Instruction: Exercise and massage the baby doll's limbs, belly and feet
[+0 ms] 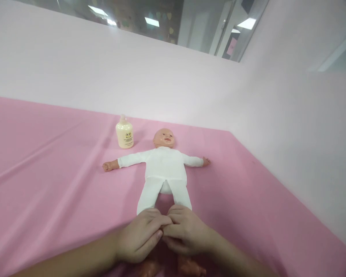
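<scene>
A baby doll point(165, 165) in a white long-sleeved top and white trousers lies on its back, arms spread wide. My left hand point(144, 234) and my right hand point(187, 231) meet over its lower legs, fingers curled and touching in the middle. The hands cover the trouser legs below the knees; whether the fingers grip the legs or cloth is hidden. Bare doll feet point(192, 266) show partly below my wrists. A pale yellow bottle point(125, 134) with a printed label stands upright beside the doll's head, left of it.
A pink sheet point(60, 173) with creases on the left covers the surface. White walls point(103, 69) rise behind it and on the right. A window point(161, 23) with light reflections is set in the back wall.
</scene>
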The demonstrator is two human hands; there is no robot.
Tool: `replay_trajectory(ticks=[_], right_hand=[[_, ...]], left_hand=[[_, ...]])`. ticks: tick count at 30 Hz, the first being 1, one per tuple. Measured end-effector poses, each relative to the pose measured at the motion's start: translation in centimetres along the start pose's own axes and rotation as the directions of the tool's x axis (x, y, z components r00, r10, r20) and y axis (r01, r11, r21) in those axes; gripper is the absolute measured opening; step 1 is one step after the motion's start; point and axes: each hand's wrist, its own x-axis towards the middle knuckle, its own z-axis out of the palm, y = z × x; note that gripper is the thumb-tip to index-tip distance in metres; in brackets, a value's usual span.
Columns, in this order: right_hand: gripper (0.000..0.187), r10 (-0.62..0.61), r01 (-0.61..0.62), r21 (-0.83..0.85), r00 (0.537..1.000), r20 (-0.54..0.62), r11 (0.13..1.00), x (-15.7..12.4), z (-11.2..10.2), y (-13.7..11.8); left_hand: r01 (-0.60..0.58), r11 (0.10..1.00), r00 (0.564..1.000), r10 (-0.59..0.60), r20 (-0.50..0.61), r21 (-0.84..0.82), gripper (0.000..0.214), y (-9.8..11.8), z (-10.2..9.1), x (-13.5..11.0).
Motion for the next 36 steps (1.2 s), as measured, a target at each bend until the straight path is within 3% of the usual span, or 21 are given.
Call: replay_trajectory(ticks=[6,9,15,21,29,33,36], right_hand=[[0.016,-0.002,0.001,0.006,0.998,0.065,1.0,0.0,-0.2,0.4],[0.013,-0.008,-0.003,0.081,0.99,0.138,0.997,-0.1,-0.8,1.1],[0.032,0.01,-0.046,0.124,0.961,0.278,0.991,-0.4,-1.8,2.0],[0.032,-0.013,-0.018,0.105,0.958,0.286,0.994,-0.6,-0.7,2.0],[0.021,0.006,-0.031,0.168,0.989,0.149,0.985,-0.9,0.1,2.1],[0.018,0.047,-0.038,0.216,0.998,-0.034,0.976,-0.8,-0.3,1.7],[0.019,0.092,-0.048,0.235,0.979,-0.182,0.971,-0.6,-0.5,1.4]], left_hand=[[-0.001,1.0,1.0,0.001,0.003,0.016,0.027,-0.1,0.2,-0.2],[0.059,0.998,0.998,-0.059,0.017,0.021,0.029,-0.2,0.2,-0.2],[0.161,0.986,0.986,-0.163,0.039,0.049,0.028,-0.3,-0.1,-0.1],[0.108,0.991,0.993,-0.111,0.033,0.074,0.027,-0.4,-0.2,0.1],[0.113,0.988,0.992,-0.119,0.053,0.104,0.032,-0.3,0.1,-0.1],[0.089,0.993,0.993,-0.094,0.068,0.081,0.045,-0.4,0.3,-0.2],[0.004,0.999,0.996,-0.007,0.086,0.033,0.062,-0.6,0.9,-0.2]])
